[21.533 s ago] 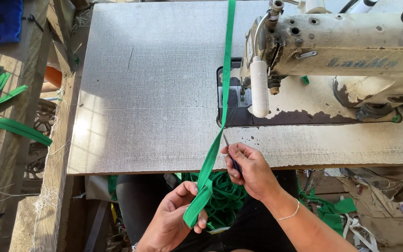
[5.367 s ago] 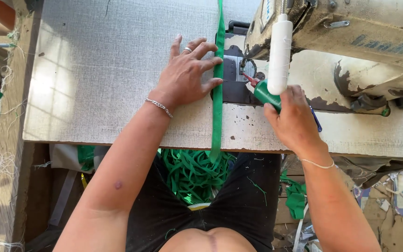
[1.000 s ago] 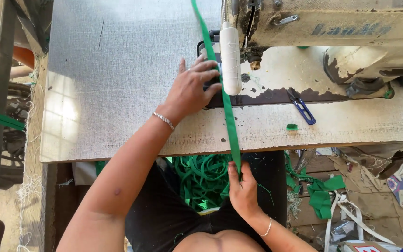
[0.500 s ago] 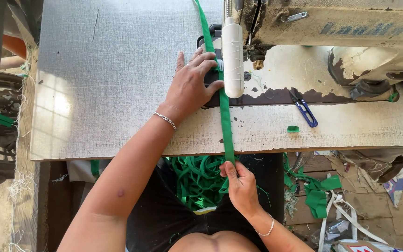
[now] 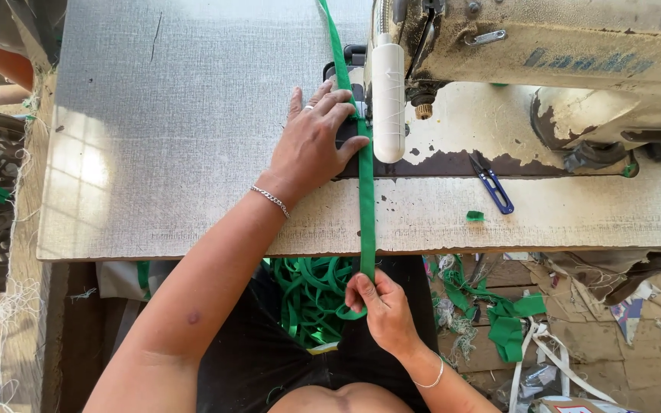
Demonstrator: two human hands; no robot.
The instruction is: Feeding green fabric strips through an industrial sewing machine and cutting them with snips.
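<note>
Two hands work one long green woven strap [image 5: 364, 200]: the left hand [image 5: 311, 141] stays spread flat beside it on the grey tabletop [image 5: 154, 115], while the right hand [image 5: 380, 306], a second ago slightly higher, pinches it below the edge, keeping it taut.

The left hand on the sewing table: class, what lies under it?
The left hand lies flat on the grey table, fingertips pressing the green strap beside the sewing machine. What lies directly beneath the palm is covered.

I see a sewing workshop: a worn cream industrial sewing machine [image 5: 545, 69], grey worktable [image 5: 177, 115], fabric scraps on the floor [image 5: 514, 321].
</note>
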